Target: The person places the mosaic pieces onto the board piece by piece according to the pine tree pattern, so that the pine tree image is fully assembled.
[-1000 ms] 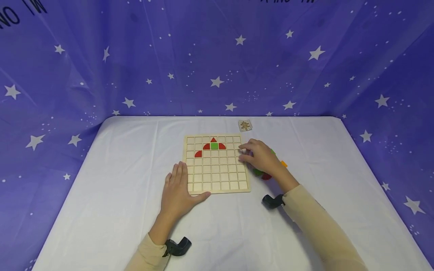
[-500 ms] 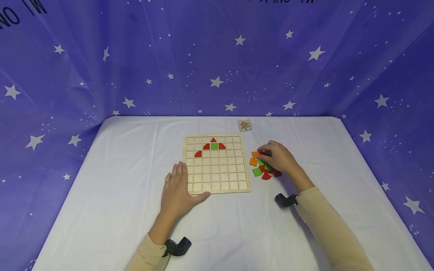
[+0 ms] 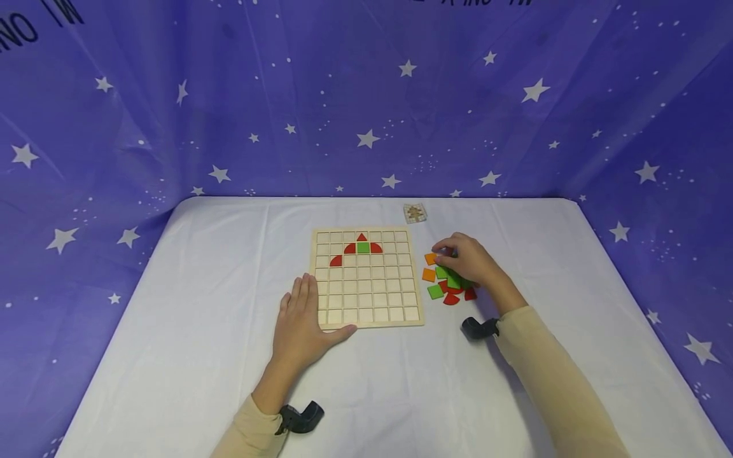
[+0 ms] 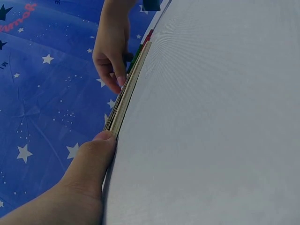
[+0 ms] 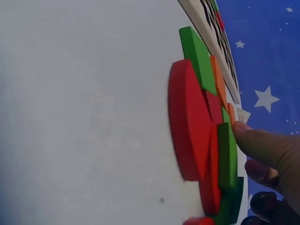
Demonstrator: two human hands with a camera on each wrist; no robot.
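Note:
A square wooden grid board (image 3: 369,326) lies on the table. My left hand (image 3: 300,321) steadies it, straight fingers along its left edge and thumb at the near edge. In the left wrist view, the thumb (image 4: 91,157) touches the board's side. Set in its upper cells are a red triangle (image 3: 362,237), a green square (image 3: 363,247) and several red quarter-round tiles (image 3: 336,261). To the right, my right hand (image 3: 466,257) reaches over a loose pile of tiles, thumb and forefinger bent towards each other by an orange square (image 3: 429,275). I cannot tell whether a tile is between them.
Green squares (image 3: 435,291) and red pieces (image 3: 451,299) lie loose and overlapping right of the board. A small card with a brown tree-like pattern (image 3: 415,213) lies beyond the board. A starry blue curtain (image 3: 321,95) stands behind the white-covered table (image 3: 200,286).
My right hand has moved right from the board's right edge to the tile pile, then shifted only slightly among the tiles. The left hand and the board have stayed put.

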